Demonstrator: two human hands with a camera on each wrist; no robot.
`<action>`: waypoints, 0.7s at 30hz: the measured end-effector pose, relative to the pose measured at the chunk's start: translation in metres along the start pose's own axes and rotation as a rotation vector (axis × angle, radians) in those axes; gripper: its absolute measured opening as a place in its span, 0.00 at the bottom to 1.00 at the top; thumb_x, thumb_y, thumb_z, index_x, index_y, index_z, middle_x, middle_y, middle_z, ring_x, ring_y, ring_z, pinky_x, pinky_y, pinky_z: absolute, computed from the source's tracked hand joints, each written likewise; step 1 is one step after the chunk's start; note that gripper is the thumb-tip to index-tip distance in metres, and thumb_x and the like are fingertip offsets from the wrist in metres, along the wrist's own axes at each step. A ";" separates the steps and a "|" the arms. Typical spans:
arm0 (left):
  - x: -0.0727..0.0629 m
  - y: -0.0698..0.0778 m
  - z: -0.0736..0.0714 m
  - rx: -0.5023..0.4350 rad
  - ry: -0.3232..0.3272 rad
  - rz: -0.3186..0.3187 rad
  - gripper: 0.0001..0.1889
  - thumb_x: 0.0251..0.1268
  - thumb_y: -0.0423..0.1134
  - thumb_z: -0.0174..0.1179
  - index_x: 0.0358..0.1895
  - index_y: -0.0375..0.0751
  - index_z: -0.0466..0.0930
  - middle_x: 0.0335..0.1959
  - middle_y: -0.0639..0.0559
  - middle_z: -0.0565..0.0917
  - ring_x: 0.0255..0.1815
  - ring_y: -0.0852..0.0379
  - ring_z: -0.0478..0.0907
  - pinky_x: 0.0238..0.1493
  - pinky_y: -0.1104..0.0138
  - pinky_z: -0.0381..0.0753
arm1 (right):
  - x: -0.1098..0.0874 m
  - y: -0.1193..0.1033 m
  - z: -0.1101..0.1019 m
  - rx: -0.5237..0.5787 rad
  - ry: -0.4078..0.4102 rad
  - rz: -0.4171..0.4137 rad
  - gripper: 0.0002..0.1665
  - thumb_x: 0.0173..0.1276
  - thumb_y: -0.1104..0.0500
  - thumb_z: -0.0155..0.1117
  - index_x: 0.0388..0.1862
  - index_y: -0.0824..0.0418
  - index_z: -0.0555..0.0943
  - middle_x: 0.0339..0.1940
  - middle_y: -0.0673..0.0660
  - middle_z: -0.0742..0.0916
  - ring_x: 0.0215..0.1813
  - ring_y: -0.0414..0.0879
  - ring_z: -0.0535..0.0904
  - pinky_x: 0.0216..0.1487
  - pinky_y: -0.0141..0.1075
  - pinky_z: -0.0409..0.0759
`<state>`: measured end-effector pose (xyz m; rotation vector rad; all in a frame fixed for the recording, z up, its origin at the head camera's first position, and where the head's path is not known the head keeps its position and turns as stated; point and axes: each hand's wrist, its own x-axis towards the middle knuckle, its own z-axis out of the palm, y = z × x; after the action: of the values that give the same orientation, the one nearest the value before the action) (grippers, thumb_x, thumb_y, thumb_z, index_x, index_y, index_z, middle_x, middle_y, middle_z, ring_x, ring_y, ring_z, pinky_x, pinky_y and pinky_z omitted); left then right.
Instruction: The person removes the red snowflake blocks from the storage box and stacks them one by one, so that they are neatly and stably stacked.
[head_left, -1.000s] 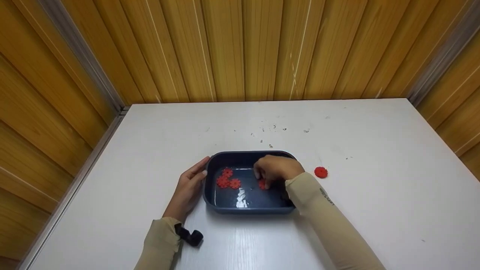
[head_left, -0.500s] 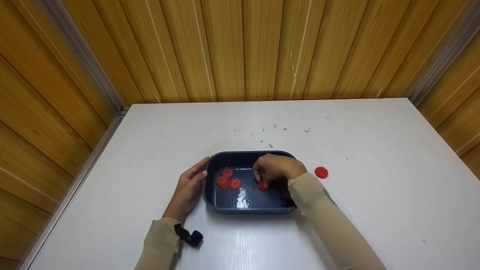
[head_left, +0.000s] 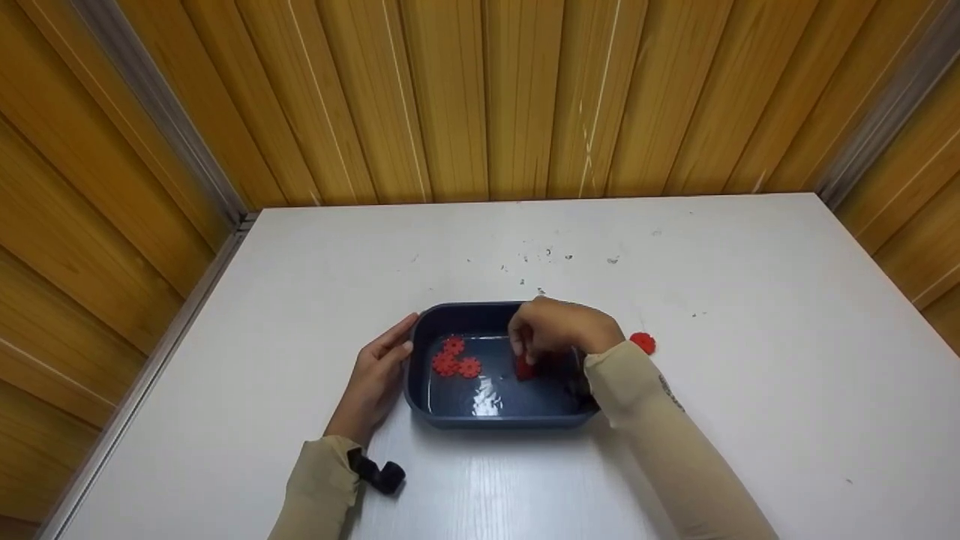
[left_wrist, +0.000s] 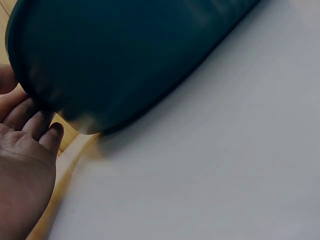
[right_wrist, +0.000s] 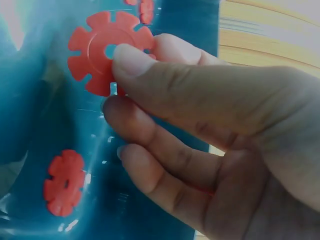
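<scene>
My right hand [head_left: 559, 326] is inside a dark blue rectangular tub [head_left: 502, 422]. Between its thumb and fingers it pinches a red notched plastic disc [right_wrist: 92, 52] with a small hole in the middle. Below the fingers, another red disc [right_wrist: 65, 182] lies on the tub floor. Several more red discs [head_left: 447, 364] sit together at the tub's left end. My left hand [head_left: 381, 371] rests along the outside of the tub's left wall, its fingers and thumb touching near the rim; in the left wrist view its fingers [left_wrist: 37, 122] lie against the outer wall.
One red disc [head_left: 643, 343] lies on the white table [head_left: 750, 315], right of the tub, partly covered by my right wrist. A black wrist mount [head_left: 382, 474] is strapped to my left sleeve. Wood-patterned panels [head_left: 517, 105] stand behind and at both sides.
My right hand has risen slightly and shifted a little right, lifting the pinched disc off the tub floor. Its wrist now overlaps the loose disc on the table. My left hand has stayed put.
</scene>
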<state>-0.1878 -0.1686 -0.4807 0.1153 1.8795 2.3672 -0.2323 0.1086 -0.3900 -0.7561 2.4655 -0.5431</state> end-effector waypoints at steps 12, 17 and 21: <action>0.001 -0.002 -0.002 0.032 -0.004 0.005 0.27 0.67 0.30 0.53 0.70 0.33 0.64 0.73 0.43 0.64 0.76 0.53 0.56 0.71 0.72 0.61 | -0.013 -0.002 -0.015 0.010 0.050 -0.086 0.10 0.54 0.73 0.65 0.26 0.59 0.83 0.22 0.51 0.87 0.23 0.38 0.74 0.23 0.28 0.72; 0.001 -0.001 -0.002 0.012 0.002 -0.003 0.27 0.67 0.30 0.53 0.70 0.32 0.63 0.73 0.43 0.64 0.76 0.53 0.57 0.70 0.73 0.63 | -0.017 0.001 -0.020 0.019 0.089 -0.097 0.09 0.53 0.72 0.67 0.28 0.58 0.83 0.21 0.51 0.85 0.24 0.37 0.75 0.26 0.29 0.72; 0.001 0.000 -0.002 0.002 0.007 -0.003 0.27 0.67 0.30 0.54 0.70 0.32 0.63 0.73 0.43 0.64 0.76 0.53 0.56 0.70 0.72 0.63 | -0.022 0.002 -0.025 0.042 0.118 -0.096 0.08 0.53 0.71 0.68 0.29 0.59 0.84 0.22 0.52 0.85 0.24 0.37 0.75 0.27 0.29 0.73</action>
<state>-0.1892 -0.1708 -0.4818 0.1048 1.8838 2.3673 -0.2312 0.1291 -0.3640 -0.8506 2.5262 -0.6910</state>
